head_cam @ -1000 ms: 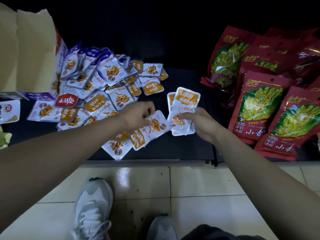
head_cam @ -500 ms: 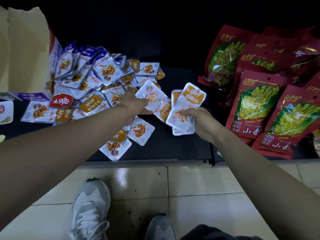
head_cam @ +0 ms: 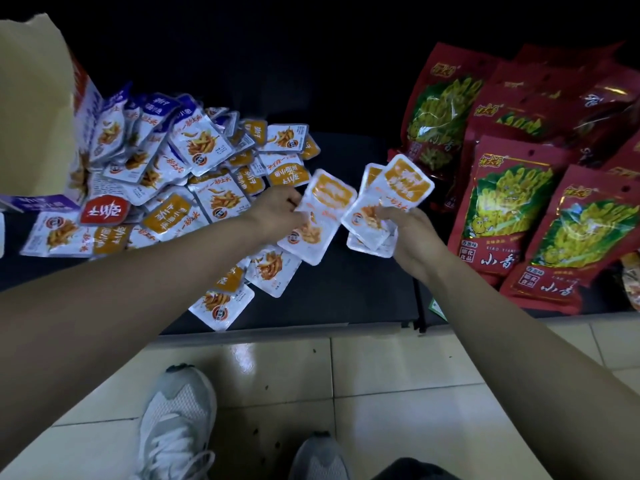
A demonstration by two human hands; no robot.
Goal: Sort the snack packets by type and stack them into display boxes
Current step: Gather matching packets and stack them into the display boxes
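Sorting is under way: the left hand [head_cam: 277,214] pinches one orange packet [head_cam: 317,216], just beside the right hand [head_cam: 407,233], which grips a gathered stack [head_cam: 384,202]. Next, the packet likely joins that stack, squared up.

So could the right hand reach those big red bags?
Probably yes: the nearest red bag lies just beside the right hand, nothing between them. But that hand grips a stack of small packets, so it would need emptying first.
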